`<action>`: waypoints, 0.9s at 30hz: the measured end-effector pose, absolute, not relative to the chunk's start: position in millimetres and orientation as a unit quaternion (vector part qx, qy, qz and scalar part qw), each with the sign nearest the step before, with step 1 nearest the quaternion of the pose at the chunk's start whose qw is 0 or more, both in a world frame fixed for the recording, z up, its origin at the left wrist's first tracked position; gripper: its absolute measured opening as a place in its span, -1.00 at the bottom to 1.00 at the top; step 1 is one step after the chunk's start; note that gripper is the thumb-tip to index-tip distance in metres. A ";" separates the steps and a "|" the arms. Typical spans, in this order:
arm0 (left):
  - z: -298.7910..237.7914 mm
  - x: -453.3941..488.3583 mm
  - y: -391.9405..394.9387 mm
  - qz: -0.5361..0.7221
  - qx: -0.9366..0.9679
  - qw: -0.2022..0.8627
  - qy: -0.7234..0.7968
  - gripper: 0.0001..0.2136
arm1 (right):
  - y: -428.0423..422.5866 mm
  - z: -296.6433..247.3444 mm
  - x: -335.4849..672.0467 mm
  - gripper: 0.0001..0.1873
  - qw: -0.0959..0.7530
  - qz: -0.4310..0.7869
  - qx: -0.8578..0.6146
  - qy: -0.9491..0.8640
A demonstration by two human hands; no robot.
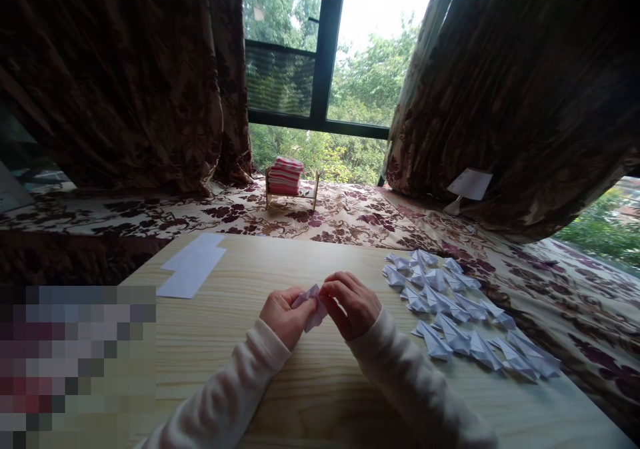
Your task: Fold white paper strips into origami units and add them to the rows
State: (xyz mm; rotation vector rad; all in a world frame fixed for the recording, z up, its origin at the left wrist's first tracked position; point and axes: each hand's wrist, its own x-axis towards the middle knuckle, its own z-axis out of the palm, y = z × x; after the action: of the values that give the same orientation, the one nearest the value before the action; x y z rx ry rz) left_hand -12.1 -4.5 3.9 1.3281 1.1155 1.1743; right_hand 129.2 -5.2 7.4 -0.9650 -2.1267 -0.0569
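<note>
Over the middle of the wooden table, a small white folded paper piece (315, 317) is held between both hands. My left hand (284, 317) grips its left side, the thumb lying along it. At its upper right edge, the fingertips of my right hand (353, 302) pinch the paper. Part of the piece is hidden behind the fingers, so its full shape cannot be made out. On the right side of the table lie several white folded paper pieces (436, 279) in loose rows. Flat white paper sheets (193, 272) overlap at the back left.
Behind the pale wooden table (240, 382) is a ledge covered in floral cloth (350, 212). A small rack (291, 194) there carries folded pink-striped cloths (286, 176). A small white lamp (470, 184) stands to the right. Dark curtains (125, 76) flank the window. The lower left is pixelated.
</note>
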 end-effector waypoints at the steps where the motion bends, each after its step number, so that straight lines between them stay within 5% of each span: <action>1: 4.0 -12.5 -4.5 0.482 0.556 0.497 0.459 -0.85 | -5.3 6.6 128.8 -0.85 0.397 -0.007 -0.385 -0.833; 17: 0.7 -10.5 -6.1 0.485 0.557 0.507 0.445 -0.84 | -0.4 1.4 131.2 -0.80 0.474 0.278 -0.462 -0.696; 27: 4.0 -11.5 -6.7 0.483 0.556 0.499 0.456 -0.83 | -5.3 7.1 128.0 -0.76 0.457 0.312 -0.492 -0.672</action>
State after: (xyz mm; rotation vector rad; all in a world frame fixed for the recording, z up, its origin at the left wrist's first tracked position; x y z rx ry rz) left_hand -11.5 -6.7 4.0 1.3458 1.1035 1.1675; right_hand 128.0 -5.3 7.1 -1.2122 -1.6574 0.7686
